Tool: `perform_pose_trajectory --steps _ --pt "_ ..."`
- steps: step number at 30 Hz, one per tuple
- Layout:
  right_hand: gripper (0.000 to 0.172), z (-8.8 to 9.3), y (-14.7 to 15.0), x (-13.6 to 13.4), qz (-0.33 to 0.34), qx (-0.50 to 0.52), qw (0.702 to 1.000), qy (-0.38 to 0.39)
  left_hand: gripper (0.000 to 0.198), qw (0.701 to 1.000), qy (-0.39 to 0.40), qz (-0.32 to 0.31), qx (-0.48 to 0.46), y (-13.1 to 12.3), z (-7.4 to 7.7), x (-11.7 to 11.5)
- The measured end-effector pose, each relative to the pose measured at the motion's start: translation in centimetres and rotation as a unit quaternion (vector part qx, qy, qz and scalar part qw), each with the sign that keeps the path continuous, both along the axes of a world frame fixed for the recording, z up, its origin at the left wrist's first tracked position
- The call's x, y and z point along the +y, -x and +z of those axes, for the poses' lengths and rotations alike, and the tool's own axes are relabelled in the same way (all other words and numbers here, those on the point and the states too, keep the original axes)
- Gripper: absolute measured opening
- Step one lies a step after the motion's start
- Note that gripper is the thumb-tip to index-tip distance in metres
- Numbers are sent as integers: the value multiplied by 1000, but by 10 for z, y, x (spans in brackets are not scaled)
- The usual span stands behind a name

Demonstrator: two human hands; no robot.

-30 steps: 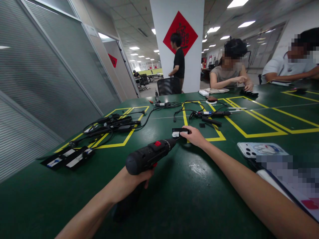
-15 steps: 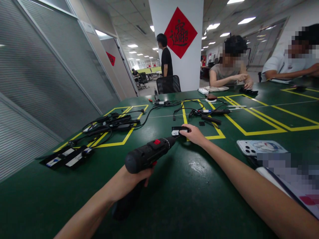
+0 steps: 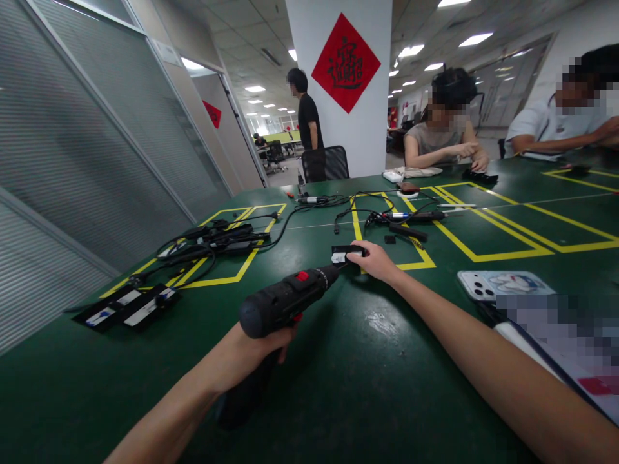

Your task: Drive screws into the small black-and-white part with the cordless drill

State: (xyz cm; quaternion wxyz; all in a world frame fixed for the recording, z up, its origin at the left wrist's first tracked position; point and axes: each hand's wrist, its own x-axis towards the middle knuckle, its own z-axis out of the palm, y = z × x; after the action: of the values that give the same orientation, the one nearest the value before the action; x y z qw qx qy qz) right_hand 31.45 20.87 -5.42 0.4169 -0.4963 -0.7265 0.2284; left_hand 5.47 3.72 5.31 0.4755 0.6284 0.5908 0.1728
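Note:
My left hand (image 3: 261,351) is wrapped round the grip of a black cordless screwdriver (image 3: 285,299) with a red switch. Its nose points away from me at a small black part with a white label (image 3: 344,254) lying on the green table (image 3: 348,374). My right hand (image 3: 376,260) rests on that part, fingers curled over its right end and holding it down. The tool's tip meets the part's near left edge.
Two flat black labelled parts (image 3: 128,307) lie at the left. A tangle of black cables and adapters (image 3: 217,238) sits in a yellow-taped box. More cables and pens (image 3: 401,219) lie beyond. A phone (image 3: 500,283) lies at right. Two people sit at the far side; another stands by the pillar.
My hands, the tool and the part have stayed put. The standing person by the pillar has walked to the left.

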Motion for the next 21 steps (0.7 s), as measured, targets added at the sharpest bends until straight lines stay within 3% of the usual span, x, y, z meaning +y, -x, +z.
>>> perform_pose_trajectory --steps 5,21 --pt "46 -3 1 3 0 9 1000 -1 28 999 -18 -25 -23 1 2 0" --pt "46 -2 1 1 -1 5 1000 -5 20 1000 -15 -9 4 -2 1 0"
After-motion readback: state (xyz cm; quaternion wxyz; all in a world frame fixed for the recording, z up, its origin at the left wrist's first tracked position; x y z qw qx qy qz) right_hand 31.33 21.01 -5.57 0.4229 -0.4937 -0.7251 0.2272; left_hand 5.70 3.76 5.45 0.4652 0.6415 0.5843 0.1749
